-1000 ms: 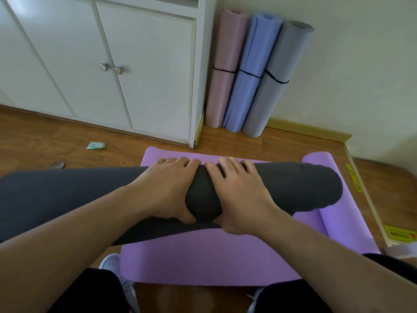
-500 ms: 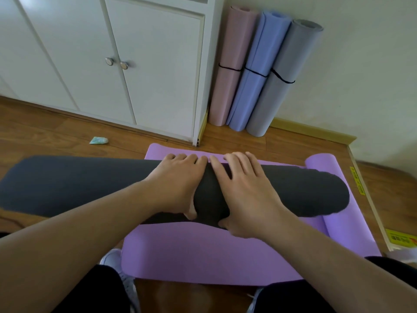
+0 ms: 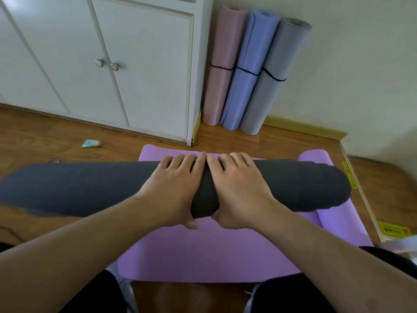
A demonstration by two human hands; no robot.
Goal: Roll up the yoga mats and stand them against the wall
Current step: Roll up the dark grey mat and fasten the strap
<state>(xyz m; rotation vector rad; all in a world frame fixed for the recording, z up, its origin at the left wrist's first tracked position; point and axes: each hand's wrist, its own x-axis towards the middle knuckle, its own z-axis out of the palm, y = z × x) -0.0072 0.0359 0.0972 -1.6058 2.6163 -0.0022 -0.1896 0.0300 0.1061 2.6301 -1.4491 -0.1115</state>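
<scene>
Hands crept forward — left hand [image 3: 174, 190], right hand [image 3: 240, 190] fingers apparently clamped on dark mat [image 3: 79, 188].

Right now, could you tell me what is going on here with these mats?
A person has both hands on a dark grey mat, rolled and lying across a purple mat on the floor. The left hand and right hand sit side by side at its middle, fingers draped over the top, thumbs at its near side. Three rolled mats, pink, blue and grey, already stand against the wall.
</scene>
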